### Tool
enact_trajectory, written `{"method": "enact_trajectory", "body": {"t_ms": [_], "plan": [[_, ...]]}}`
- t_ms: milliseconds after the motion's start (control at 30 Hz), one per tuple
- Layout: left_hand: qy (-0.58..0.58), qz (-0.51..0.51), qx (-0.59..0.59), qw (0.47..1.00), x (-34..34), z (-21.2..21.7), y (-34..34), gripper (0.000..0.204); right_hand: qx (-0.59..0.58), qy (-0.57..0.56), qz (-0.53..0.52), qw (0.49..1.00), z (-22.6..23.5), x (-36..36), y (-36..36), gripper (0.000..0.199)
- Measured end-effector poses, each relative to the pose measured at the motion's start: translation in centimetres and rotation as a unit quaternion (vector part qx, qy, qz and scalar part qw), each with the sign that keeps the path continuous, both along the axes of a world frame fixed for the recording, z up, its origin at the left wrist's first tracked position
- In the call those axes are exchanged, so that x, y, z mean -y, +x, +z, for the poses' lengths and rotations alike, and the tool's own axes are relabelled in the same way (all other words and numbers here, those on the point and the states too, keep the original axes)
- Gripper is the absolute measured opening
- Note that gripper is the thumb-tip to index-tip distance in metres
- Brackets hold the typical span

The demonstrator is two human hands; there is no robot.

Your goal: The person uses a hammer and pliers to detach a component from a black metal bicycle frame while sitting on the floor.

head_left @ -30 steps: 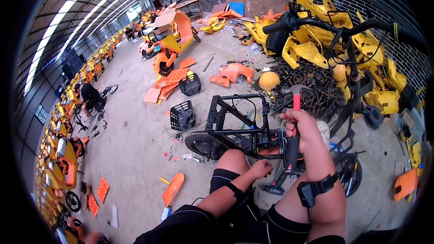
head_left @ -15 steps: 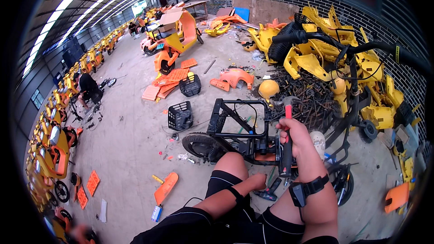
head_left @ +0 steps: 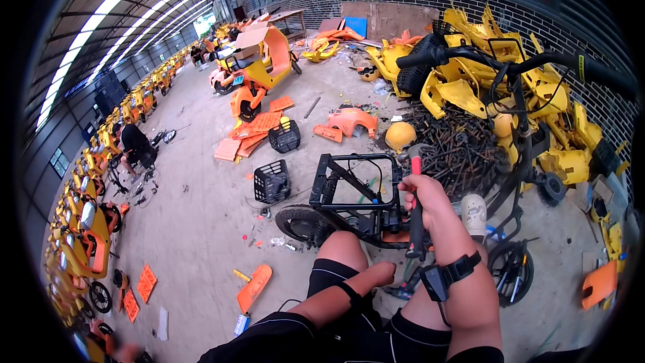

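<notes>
My right hand (head_left: 427, 195) is closed around the handle of a hammer (head_left: 416, 225), red at the top and black at the lower end. It is held upright beside a black scooter frame (head_left: 356, 203), and its head is hard to make out against the dark pile behind. Across my lap lies my left forearm, with my left hand (head_left: 381, 273) curled into a fist between my knees; nothing shows sticking out of it. Just below that hand a cordless drill (head_left: 402, 292) lies on the floor, partly covered by my leg. The frame's rear wheel (head_left: 299, 223) is to the left.
Handlebars (head_left: 470, 54) rise at the right. Beyond are a heap of dark metal parts (head_left: 463, 148), yellow body panels (head_left: 463, 94) and a yellow helmet (head_left: 400, 136). Black baskets (head_left: 271, 183) and orange panels (head_left: 254, 128) litter the floor. A person (head_left: 136, 146) crouches near parked scooters (head_left: 87, 242).
My right hand and the hammer have moved slightly left. The whole view has shifted a little. My left hand stays curled in the same place.
</notes>
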State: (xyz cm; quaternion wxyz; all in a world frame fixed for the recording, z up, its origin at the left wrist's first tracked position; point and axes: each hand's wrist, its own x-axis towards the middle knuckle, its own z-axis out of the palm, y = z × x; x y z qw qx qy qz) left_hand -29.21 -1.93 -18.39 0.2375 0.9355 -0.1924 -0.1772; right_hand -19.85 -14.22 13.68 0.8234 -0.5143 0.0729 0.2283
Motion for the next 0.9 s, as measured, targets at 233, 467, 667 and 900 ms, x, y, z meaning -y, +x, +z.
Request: {"method": "enact_trajectory", "body": {"t_ms": [233,467,667,900], "plan": [[0.008,0.018,0.008,1.000,-0.9,0.9,-0.1,0.020,-0.007,0.005,0.007,1.000,-1.0,-0.4,1.0,0.008],[0.040,0.105,0.057,0.992,-3.0,0.9,-0.6,0.021,0.011,0.011,0.036,0.999,0.1,-1.0,0.0,0.010],[0.054,0.138,0.031,0.988,-6.0,1.0,-3.3,0.024,0.030,-0.001,0.059,0.998,0.5,0.2,-0.8,0.010],[0.075,0.202,-0.033,0.976,-12.3,-3.9,-9.6,0.025,0.056,0.014,0.036,0.998,2.0,0.1,-1.6,0.009]]}}
